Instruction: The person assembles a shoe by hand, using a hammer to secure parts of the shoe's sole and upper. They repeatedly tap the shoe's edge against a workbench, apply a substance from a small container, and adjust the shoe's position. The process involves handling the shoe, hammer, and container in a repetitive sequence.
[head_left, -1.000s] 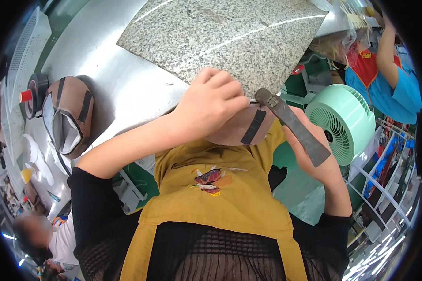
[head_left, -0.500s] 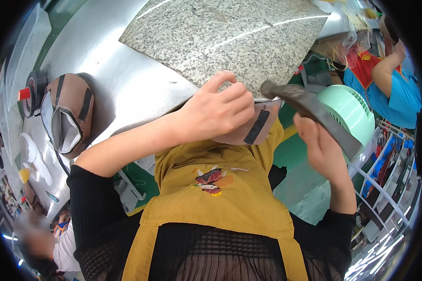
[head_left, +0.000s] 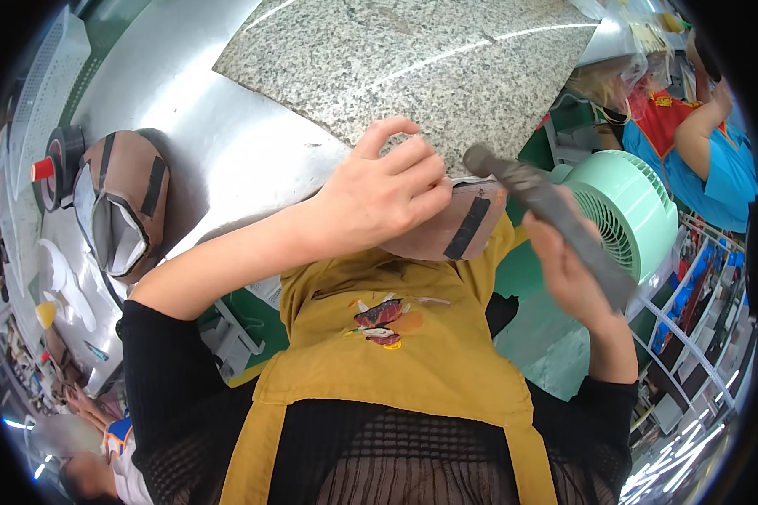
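- Hands work close together over the edge of a metal surface [head_left: 227,160], in front of the person's mustard-yellow apron [head_left: 396,353].
- The left hand [head_left: 383,198] lies on top of a brown leather piece [head_left: 459,227], with the fingers curled over it and the thumb lifted; its grip is pressing down on the piece, holding it steady.
- The brown leather piece has a black strip across it and sits at the near edge of a speckled granite slab [head_left: 413,67], partly hidden under the left hand.
- The right hand [head_left: 577,278] has its grip closed around the handle of a dark hammer-like tool [head_left: 535,194], which is tilted, with its head end up near the leather piece and the corner of the slab.
- I cannot tell if the tool's head touches the leather or only hovers just beside it.
- The granite slab rests on the metal surface and reaches away from the person.
- On the left of the surface lies another brown leather item [head_left: 122,206] with black strips and a clear window, well apart from the hands.
- Further left there is a black tape roll [head_left: 63,156] and a small red cap [head_left: 42,168].
- A mint-green fan [head_left: 632,210] stands to the right, just behind the tool.
- Another person in a blue top [head_left: 716,168] is at the far right.
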Demonstrator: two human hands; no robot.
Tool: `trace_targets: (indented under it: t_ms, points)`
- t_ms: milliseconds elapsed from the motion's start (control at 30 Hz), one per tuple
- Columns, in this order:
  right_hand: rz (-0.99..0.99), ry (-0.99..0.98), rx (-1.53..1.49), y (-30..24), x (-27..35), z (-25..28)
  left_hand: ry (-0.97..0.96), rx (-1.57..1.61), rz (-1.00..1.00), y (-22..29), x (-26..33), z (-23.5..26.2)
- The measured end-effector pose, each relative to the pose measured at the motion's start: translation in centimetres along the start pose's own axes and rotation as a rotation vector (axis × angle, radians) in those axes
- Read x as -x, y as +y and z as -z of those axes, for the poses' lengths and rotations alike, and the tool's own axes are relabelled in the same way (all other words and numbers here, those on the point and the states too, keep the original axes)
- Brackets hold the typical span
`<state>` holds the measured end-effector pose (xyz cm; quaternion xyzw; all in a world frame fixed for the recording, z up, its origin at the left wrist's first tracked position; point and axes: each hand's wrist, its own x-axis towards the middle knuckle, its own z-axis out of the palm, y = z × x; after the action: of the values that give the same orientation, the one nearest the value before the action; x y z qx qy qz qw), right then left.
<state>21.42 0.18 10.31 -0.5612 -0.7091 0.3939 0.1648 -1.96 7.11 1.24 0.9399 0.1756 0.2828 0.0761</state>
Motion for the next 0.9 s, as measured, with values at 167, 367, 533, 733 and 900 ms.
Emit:
trace_targets:
  t_ms: [167,367,533,733,900]
  points:
    - [-0.019,-0.069,0.046,-0.9,-0.6,0.9,0.012,-0.065,-0.030,0.1,0.4,-0.3]
    - [0.074,-0.094,0.149,0.2,-0.3,-1.5,-0.024,0.082,0.174,0.4,0.2,0.1]
    - [-0.023,-0.102,0.014,-0.5,-0.4,-0.8,-0.008,0.111,0.179,0.2,0.8,0.2]
    - [0.094,-0.021,0.006,-0.6,-0.1,-1.2,0.107,-0.044,0.032,0.5,1.0,-0.5]
    - [0.078,-0.063,0.043,-1.3,-0.8,-0.4,0.113,-0.052,0.021,0.4,0.9,-0.4]
